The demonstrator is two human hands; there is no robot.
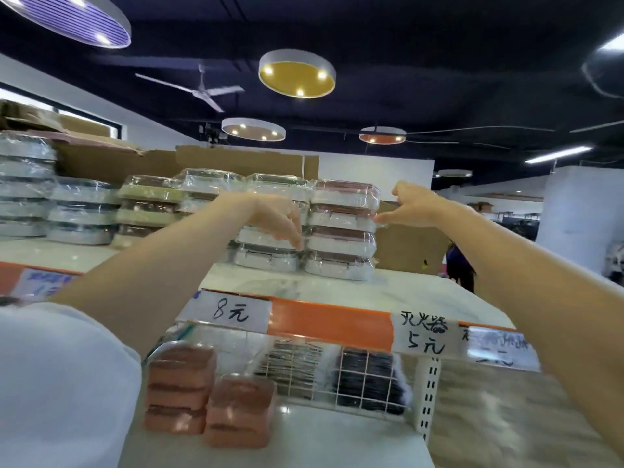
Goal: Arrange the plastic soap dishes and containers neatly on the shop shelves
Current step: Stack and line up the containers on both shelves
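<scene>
Both hands, left hand (282,219) and right hand (410,206), pinch opposite sides of the pink-lidded stack (341,234) between them; film-wrapped, light, probably slippery, best squeezed low.

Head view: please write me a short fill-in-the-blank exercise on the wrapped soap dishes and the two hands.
1. Both hands reach a stack of film-wrapped, pink-lidded white plastic soap dishes on the ___ shelf.
2. The handwritten tag under the left hand reads ___ yuan.
3. The solid pink plastic boxes stand on the ___ shelf.
4. The right hand touches the stack's ___ side.

Missing words: upper; 8; lower; right
</scene>
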